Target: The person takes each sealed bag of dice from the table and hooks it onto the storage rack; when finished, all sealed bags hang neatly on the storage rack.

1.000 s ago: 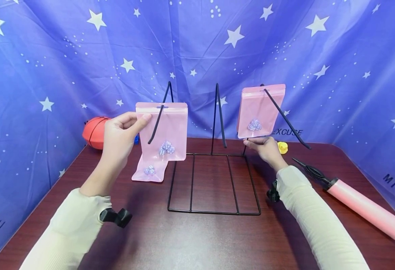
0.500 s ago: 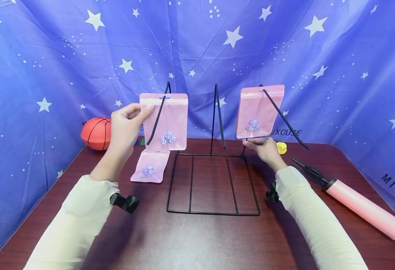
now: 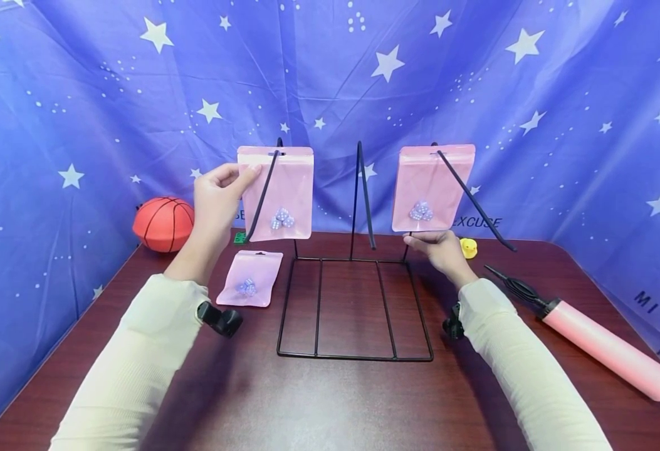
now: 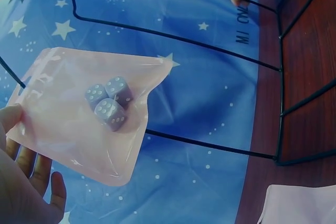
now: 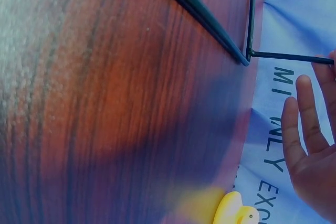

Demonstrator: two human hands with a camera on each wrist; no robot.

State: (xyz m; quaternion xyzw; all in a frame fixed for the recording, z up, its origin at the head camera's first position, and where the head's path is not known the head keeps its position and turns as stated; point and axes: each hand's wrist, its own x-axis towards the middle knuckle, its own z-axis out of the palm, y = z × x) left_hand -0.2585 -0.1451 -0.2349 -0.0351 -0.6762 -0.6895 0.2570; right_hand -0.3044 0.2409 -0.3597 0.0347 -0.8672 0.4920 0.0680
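Observation:
In the head view, my left hand (image 3: 217,195) pinches the upper left of a pink zip bag (image 3: 284,188) with several dice (image 3: 282,219) inside. The left hook (image 3: 262,200) of a black wire display rack (image 3: 355,358) passes through its hang hole. The left wrist view shows the bag (image 4: 79,108) between thumb and fingers (image 4: 39,174). My right hand (image 3: 444,254) pinches the rack's right rear upright, its other fingers (image 5: 310,124) fairly straight in the right wrist view. Above it, another pink bag (image 3: 434,181) hangs on the right hook.
A third pink bag (image 3: 251,279) with dice lies left of the rack. A small basketball (image 3: 163,224) and a green piece (image 3: 240,238) are at the back left. On the right are a yellow duck (image 3: 468,248) and a pink hand pump (image 3: 612,351). A starry curtain (image 3: 330,75) stands behind.
My left hand has raised the bag and moved it back along the left hook toward the rack's upright. The bag on the table is now fully uncovered. My right hand has stayed put.

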